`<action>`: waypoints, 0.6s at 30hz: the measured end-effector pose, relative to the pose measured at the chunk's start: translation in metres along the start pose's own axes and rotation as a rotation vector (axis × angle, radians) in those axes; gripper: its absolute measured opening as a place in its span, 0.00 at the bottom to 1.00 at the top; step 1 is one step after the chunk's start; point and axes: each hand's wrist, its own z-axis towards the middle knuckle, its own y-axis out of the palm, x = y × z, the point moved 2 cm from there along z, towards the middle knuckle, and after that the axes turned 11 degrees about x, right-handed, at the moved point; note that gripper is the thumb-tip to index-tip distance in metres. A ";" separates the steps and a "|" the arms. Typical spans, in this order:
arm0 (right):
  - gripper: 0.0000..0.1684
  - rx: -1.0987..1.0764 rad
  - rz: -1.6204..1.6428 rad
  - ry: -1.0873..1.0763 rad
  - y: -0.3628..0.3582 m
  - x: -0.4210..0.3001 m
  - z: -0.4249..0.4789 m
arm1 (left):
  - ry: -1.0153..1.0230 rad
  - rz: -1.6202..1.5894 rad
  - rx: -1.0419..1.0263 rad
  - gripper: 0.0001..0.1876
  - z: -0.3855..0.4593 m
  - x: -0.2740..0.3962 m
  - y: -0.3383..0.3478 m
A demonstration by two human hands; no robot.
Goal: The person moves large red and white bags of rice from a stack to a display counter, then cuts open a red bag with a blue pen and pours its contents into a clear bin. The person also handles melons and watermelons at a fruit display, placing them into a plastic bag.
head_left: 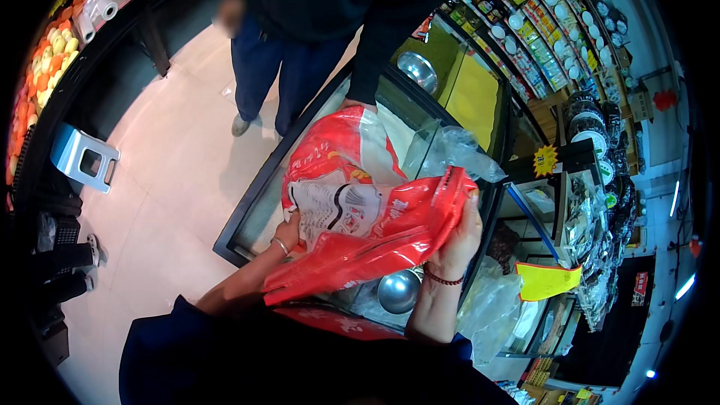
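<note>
A large red-and-white plastic sack [360, 208] bearing writing lies tilted over a dark-framed bulk bin [247, 214]. My left hand [288, 230] grips the sack's near left side. On the right, my right hand [462, 230] is closed around the red end of the sack, which is bunched and creased. Another person's hand [360, 105] touches the far end of the sack. Whitish loose goods [388, 109] show in the bin beside it. How full the sack is, I cannot tell. Below its lower edge sits a round metal bowl [399, 291].
Clear plastic bags [455, 152] lie over the bin divider. Another metal bowl [417, 70] rests in a farther compartment, near a yellow sheet [469, 95]. A person in dark clothes [315, 0] stands across the bin. A plastic stool [87, 157] is on the floor at left.
</note>
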 end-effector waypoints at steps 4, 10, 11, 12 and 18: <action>0.20 0.052 0.093 -0.037 -0.005 -0.028 0.007 | -0.073 -0.237 0.058 0.29 -0.041 0.043 -0.031; 0.20 0.010 0.136 -0.009 -0.008 -0.054 -0.015 | -0.101 -0.364 0.000 0.25 -0.084 0.070 -0.056; 0.20 0.024 0.141 0.005 -0.010 -0.055 -0.017 | -0.093 -0.359 0.002 0.25 -0.088 0.069 -0.057; 0.20 0.034 0.145 0.019 -0.011 -0.057 -0.016 | -0.065 -0.355 0.016 0.24 -0.091 0.071 -0.060; 0.20 0.240 0.120 -0.053 -0.002 -0.076 -0.006 | -0.050 -0.443 -0.076 0.21 -0.098 0.090 -0.059</action>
